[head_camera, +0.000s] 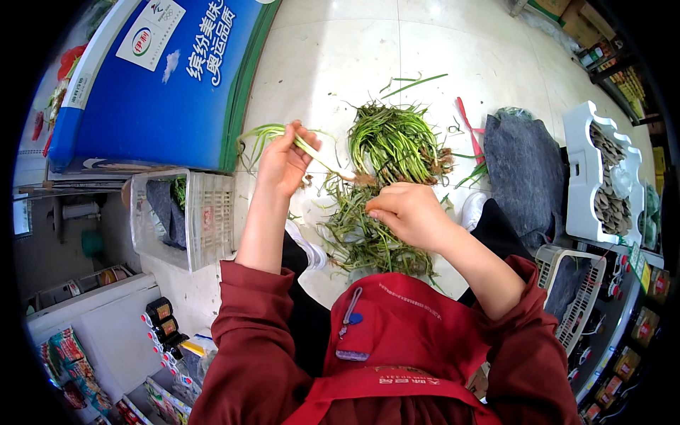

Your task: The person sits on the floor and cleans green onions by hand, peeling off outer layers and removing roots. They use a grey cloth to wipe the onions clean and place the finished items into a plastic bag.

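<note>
My left hand (289,156) is closed around a few thin scallions (319,156). Their green tops droop to the left, and their brown roots point right, above the floor. My right hand (409,215) hovers lower right of those roots with thumb and forefinger pinched together; nothing plainly shows between them. Just beyond lies a thick bunch of scallions (393,138), roots to the right. Beneath my right hand, a heap of wilted leaves and trimmings (366,239) spreads on the floor between my shoes.
A blue freezer chest (175,111) stands at left, with a plastic crate (212,223) below it. To the right are a dark grey cloth (523,175), a red tie (470,127), a white foam box (579,170) of greyish produce and a white basket (581,319). Loose leaves litter the tiles.
</note>
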`<state>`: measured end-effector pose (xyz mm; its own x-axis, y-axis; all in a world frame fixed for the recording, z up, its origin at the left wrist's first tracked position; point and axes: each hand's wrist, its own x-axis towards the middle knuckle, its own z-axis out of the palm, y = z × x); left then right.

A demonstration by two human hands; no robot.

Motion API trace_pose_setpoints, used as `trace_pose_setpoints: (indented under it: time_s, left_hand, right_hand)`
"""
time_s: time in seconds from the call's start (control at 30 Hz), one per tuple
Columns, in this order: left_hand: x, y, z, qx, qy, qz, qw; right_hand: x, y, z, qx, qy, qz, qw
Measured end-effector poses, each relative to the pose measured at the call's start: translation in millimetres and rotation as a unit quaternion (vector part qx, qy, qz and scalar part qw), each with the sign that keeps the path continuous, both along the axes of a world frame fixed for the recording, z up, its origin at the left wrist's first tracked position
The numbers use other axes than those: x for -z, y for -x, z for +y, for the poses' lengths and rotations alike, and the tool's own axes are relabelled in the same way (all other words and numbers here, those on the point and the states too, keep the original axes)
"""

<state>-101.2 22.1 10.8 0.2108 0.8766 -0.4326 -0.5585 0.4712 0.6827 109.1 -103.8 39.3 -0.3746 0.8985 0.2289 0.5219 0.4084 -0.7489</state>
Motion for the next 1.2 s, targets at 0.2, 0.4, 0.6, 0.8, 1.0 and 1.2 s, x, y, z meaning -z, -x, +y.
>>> trace_pose_setpoints:
  time_s: [0.2, 0.4, 0.6, 0.8, 1.0, 1.2]
  left_hand:
    - [-18, -21, -18, 0.172, -0.098, 0.039, 0.979]
    - [-23, -26, -22, 0.193, -0.133, 0.049, 0.971]
    - [-26, -17, -24, 0.219, -0.109, -0.150, 0.958]
    - [-21, -26, -28, 0.250, -0.099, -0.195, 0.943]
    - [-23, -39, -39, 0.299, -0.142, 0.055, 0.942]
    - [-22, -48, -53, 0.381, -0.200, 0.254, 0.866]
  right_hand:
    - [30, 23, -15, -0.031, 0.017, -0.221, 0.975]
    - [68, 25, -37, -0.086, 0.000, -0.212, 0.973]
    - [21, 15, -3, -0.007, 0.081, -0.203, 0.976]
    - [-3, -20, 27, 0.168, 0.076, -0.001, 0.983]
    - [-31, -35, 34, 0.208, 0.121, 0.118, 0.963]
    - [-23, -44, 41, 0.211, -0.187, 0.006, 0.959]
